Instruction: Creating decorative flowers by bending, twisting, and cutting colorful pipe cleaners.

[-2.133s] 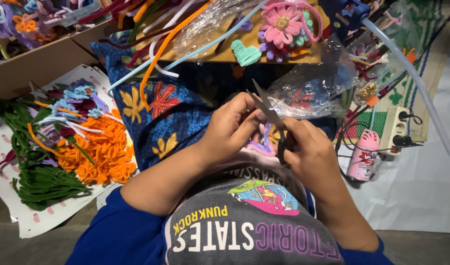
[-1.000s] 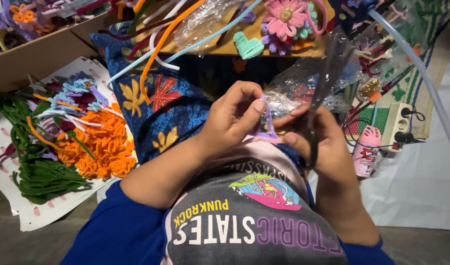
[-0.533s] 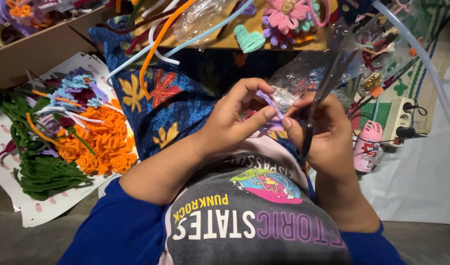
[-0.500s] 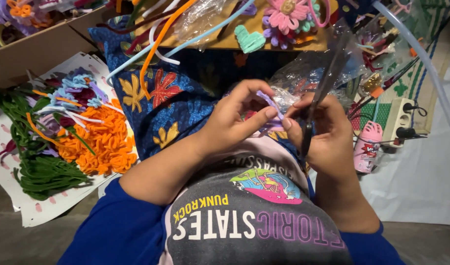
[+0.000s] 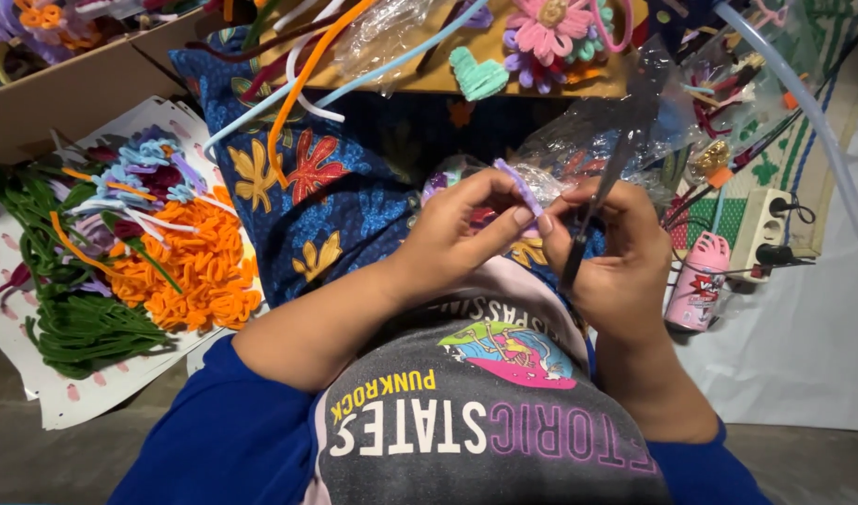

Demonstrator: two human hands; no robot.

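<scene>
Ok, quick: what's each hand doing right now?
Left hand: closed, pinching a purple pipe cleaner between thumb and fingertips.
Right hand: closed around black scissors, fingertips meeting the same pipe cleaner.

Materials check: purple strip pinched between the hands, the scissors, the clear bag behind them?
Purple strip: looks like a fuzzy chenille stem, matte and nappy, holding its bend between left hand and right hand. Scissors: blades grey, likely metal; handle dark, probably plastic, mostly hidden. Clear bag: thin plastic film, glossy, crinkled with glare.
</scene>
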